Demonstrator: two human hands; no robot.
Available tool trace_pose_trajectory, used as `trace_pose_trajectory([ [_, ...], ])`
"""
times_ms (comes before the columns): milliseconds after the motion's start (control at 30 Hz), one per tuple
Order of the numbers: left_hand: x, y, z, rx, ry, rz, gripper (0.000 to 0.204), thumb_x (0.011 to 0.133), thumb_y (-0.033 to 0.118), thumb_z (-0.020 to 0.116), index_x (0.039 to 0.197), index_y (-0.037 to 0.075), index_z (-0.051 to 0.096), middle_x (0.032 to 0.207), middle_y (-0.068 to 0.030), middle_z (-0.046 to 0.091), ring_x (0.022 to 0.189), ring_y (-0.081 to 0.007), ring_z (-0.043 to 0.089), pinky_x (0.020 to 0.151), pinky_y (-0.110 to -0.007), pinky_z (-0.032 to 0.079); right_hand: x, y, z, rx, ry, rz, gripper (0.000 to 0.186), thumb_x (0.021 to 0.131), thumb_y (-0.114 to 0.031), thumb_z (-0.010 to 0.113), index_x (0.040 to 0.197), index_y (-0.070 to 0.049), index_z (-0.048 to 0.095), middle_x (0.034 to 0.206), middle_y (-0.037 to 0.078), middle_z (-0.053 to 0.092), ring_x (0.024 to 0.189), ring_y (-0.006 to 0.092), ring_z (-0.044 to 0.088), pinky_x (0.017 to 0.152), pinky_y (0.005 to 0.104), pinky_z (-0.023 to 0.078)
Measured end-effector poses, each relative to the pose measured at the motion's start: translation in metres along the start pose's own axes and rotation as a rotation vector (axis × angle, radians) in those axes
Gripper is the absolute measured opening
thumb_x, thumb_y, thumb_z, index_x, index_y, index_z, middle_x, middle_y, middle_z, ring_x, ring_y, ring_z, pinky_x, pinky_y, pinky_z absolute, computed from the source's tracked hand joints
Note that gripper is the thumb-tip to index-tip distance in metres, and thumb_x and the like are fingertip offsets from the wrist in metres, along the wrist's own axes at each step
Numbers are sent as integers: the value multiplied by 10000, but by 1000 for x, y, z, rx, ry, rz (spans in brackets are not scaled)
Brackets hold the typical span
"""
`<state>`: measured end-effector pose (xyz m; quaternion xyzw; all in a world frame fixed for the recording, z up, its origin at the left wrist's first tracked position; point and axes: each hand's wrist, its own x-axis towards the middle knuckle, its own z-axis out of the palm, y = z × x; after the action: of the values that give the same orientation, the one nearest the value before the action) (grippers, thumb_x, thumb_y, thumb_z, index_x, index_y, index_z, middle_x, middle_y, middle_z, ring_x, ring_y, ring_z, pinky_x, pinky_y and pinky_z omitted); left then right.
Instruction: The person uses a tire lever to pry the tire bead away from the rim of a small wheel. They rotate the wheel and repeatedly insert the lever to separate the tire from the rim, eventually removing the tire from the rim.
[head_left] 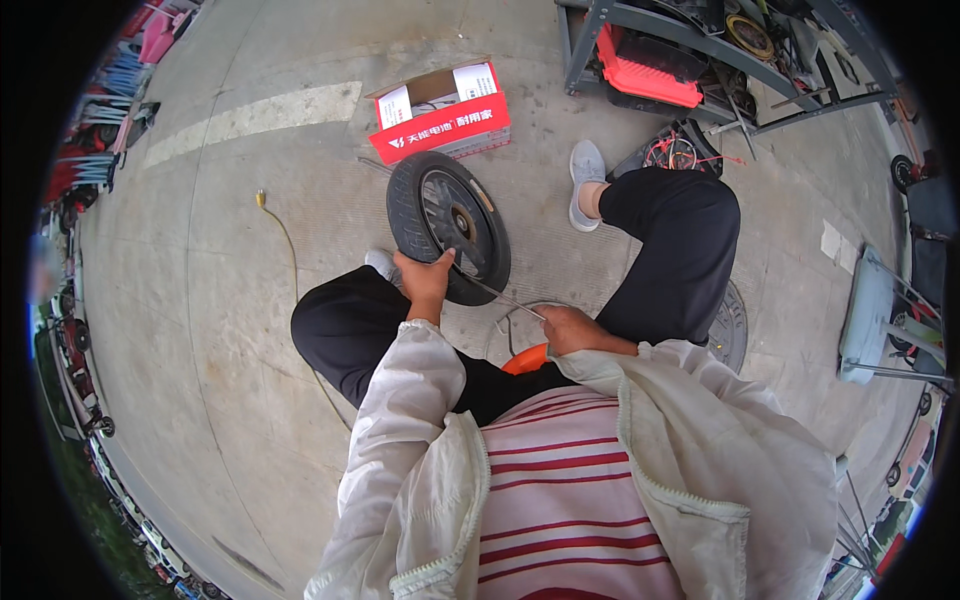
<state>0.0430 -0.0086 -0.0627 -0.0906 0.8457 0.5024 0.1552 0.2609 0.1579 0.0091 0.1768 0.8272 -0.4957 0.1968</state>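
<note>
Bold white characters ran across the red front of an open cardboard box (442, 118), with a smaller white emblem at their left end. The white flaps carried smaller dark print, too fine to make out. A narrow tan label (483, 195) was on the tire's right sidewall, its markings likewise too small to read.

The scooter wheel (436, 212) stood tilted in front of the person, between the spread legs and just on the near side of the box. The left hand (427, 283) gripped the tire's near left edge, its thumb lying toward the rim and the other fingers mostly hidden. The right hand (577, 330), well off to the right of the tire, was closed around the near end of a thin metal rod (513, 301), which slanted up and left across the tire's near edge toward the rim; whether its tip was hooked under the bead could not be told.

The tire was black, with a grooved tread showing on its left side and a smooth sidewall on the right. Dark spokes met at a brownish hub (463, 222). Left of the wheel, a yellowish electric cable (293, 260) with a plug lay along the concrete floor (230, 300).
</note>
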Motion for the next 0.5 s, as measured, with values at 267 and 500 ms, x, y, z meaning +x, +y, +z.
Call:
trace_pose_trajectory([
  [267, -26, 57, -21, 374, -33, 24, 880, 666, 299, 816, 1347, -7, 349, 1164, -245, 597, 1071, -344, 602, 920, -380, 459, -10, -16, -36, 38, -124, -126, 316, 834, -68, 466, 1104, -15, 621, 923, 256, 637, 864, 388, 622, 773, 430, 490],
  [500, -34, 36, -26, 112, -336, 71, 919, 648, 419, 847, 1289, -77, 412, 1139, -251, 613, 1060, -323, 617, 900, -371, 472, -15, -13, -33, 122, -107, -89, 333, 827, -96, 476, 1107, 14, 617, 857, 270, 628, 776, 362, 631, 729, 401, 490],
])
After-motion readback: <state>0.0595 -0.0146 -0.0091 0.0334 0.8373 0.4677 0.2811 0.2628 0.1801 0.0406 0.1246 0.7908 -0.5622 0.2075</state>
